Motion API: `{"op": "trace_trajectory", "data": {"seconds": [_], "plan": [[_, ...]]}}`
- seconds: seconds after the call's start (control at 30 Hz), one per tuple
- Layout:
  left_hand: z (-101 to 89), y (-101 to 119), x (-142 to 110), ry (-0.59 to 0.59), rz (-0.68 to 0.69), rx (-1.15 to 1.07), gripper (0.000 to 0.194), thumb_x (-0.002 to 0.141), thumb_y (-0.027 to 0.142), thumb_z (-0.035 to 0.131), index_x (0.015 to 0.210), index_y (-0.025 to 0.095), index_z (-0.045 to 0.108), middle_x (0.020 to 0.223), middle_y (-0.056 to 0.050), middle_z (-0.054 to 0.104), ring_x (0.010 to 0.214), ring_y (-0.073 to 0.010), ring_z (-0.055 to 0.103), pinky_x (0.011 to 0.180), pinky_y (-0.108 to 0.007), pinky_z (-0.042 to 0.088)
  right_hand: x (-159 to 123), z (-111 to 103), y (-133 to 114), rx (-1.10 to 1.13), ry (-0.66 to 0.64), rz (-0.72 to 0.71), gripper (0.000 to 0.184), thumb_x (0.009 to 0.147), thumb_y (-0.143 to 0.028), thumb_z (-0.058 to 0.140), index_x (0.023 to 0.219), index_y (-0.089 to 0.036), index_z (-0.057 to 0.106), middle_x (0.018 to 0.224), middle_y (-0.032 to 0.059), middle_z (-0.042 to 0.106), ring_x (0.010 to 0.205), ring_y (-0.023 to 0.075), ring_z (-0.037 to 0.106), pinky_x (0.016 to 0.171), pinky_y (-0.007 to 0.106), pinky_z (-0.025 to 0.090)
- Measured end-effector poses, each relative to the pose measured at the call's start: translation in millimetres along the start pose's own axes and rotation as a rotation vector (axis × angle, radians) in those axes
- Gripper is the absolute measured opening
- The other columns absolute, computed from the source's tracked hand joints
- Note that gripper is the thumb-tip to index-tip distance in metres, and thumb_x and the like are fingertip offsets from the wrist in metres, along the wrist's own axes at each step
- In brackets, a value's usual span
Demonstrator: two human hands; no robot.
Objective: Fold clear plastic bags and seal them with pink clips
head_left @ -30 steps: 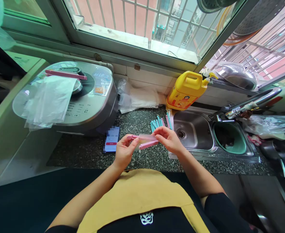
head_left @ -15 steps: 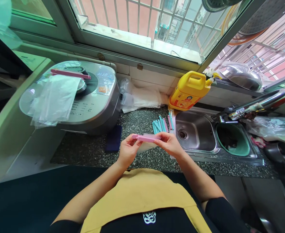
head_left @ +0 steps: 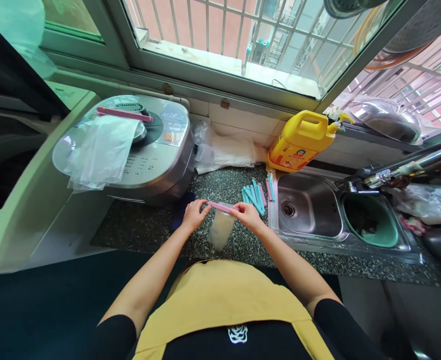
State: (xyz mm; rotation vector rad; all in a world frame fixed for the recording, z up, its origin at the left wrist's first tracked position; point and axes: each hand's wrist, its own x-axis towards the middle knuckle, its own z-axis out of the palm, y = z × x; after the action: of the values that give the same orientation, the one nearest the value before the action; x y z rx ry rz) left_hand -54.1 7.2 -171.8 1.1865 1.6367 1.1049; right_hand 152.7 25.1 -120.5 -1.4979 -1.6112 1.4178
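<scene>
Above the speckled bench (head_left: 138,227), the left hand (head_left: 192,216) pinches one end of a pink sealing clip (head_left: 220,206) and the right hand (head_left: 247,216) pinches the other end. A clear plastic bag (head_left: 220,230) hangs from the clip between both hands.

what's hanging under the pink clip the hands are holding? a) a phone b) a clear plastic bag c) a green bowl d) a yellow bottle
b: both the left hand and right hand pinch the ends of the pink clip, and a clear plastic bag hangs down from it over the counter.
</scene>
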Motion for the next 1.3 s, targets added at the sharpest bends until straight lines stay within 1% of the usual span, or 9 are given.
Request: {"op": "trace_trajectory", "data": {"seconds": [0.07,0.17,0.23,0.3,0.43,0.57,0.9,1.07,1.3], "plan": [[1.4,5.4,-2.1,0.026,0.001,-0.030,0.025,0.070,0.044,0.063,0.075,0.020,0.065,0.085,-0.008,0.067,0.092,-0.0260,0.057,0.090,-0.036,0.039,-1.3,-1.3,-2.5,-0.003,0.000,-0.021,0.031,0.064,-0.046,0.066,0.063,-0.015,0.058,0.055,-0.0035,0.052,0.052,0.0092,0.043,0.051,0.022,0.033],[1.7,26.5,-14.9,0.036,0.024,-0.149,0.035,0.078,0.051,0.052,0.083,0.019,0.066,0.086,-0.008,0.066,0.088,-0.0220,0.059,0.084,-0.031,0.042,-9.7,-9.4,-11.0,-0.022,-0.002,-0.078,0.029,0.068,-0.044,0.065,0.065,-0.015,0.060,0.057,-0.0031,0.052,0.053,0.0093,0.044,0.052,0.022,0.034],[1.1,44.1,-25.8,-0.011,0.060,-0.289,0.037,0.075,0.051,0.056,0.086,0.018,0.067,0.087,-0.007,0.067,0.086,-0.0205,0.060,0.082,-0.029,0.043,-17.6,-16.0,-18.0,-0.028,-0.004,-0.103,0.029,0.070,-0.043,0.064,0.067,-0.015,0.061,0.057,-0.0031,0.052,0.053,0.0089,0.043,0.051,0.022,0.033],[0.4,60.7,-35.4,-0.061,0.077,-0.339,0.031,0.070,0.045,0.065,0.084,0.018,0.068,0.085,-0.006,0.067,0.082,-0.0193,0.059,0.080,-0.028,0.043,-26.0,-22.1,-25.3,-0.030,-0.007,-0.122,0.030,0.072,-0.044,0.064,0.069,-0.014,0.062,0.058,-0.0029,0.052,0.052,0.0087,0.042,0.049,0.022,0.033],[-1.1,84.9,-46.9,-0.062,0.108,-0.290,0.016,0.066,0.033,0.071,0.071,0.018,0.067,0.074,-0.003,0.064,0.074,-0.0170,0.057,0.074,-0.026,0.043,-41.2,-32.6,-39.9,-0.041,-0.005,-0.159,0.032,0.072,-0.046,0.065,0.071,-0.015,0.064,0.058,-0.0018,0.054,0.051,0.0091,0.043,0.048,0.022,0.034],[-5.3,100.3,-54.4,-0.088,0.195,-0.231,0.013,0.068,0.029,0.071,0.065,0.019,0.065,0.070,-0.002,0.061,0.072,-0.0162,0.056,0.074,-0.027,0.043,-52.6,-42.6,-52.0,-0.062,-0.006,-0.184,0.030,0.072,-0.046,0.066,0.074,-0.015,0.065,0.062,0.0002,0.059,0.054,0.0109,0.047,0.052,0.024,0.037],[-6.8,119.1,-68.3,-0.213,0.192,-0.107,0.016,0.076,0.030,0.066,0.086,0.017,0.066,0.079,-0.002,0.062,0.075,-0.0155,0.056,0.074,-0.028,0.044,-67.0,-56.9,-59.9,-0.111,0.033,-0.337,0.021,0.076,-0.037,0.065,0.069,-0.017,0.064,0.065,0.0014,0.060,0.059,0.0119,0.050,0.056,0.025,0.040],[-3.0,121.3,-70.8,-0.201,0.293,-0.092,0.012,0.077,0.030,0.066,0.079,0.018,0.069,0.068,-0.001,0.060,0.071,-0.0156,0.054,0.070,-0.028,0.043,-72.1,-61.0,-60.2,-0.118,0.032,-0.365,0.021,0.078,-0.036,0.065,0.070,-0.017,0.066,0.066,0.0022,0.061,0.059,0.0123,0.051,0.056,0.026,0.042],[-4.5,124.7,-71.5,-0.151,0.368,-0.088,0.009,0.076,0.027,0.067,0.075,0.018,0.069,0.065,-0.001,0.061,0.067,-0.0149,0.052,0.064,-0.027,0.042,-76.9,-59.9,-63.3,-0.115,0.047,-0.376,0.020,0.078,-0.035,0.065,0.069,-0.017,0.065,0.065,0.0020,0.061,0.058,0.0116,0.050,0.056,0.025,0.043]]}}
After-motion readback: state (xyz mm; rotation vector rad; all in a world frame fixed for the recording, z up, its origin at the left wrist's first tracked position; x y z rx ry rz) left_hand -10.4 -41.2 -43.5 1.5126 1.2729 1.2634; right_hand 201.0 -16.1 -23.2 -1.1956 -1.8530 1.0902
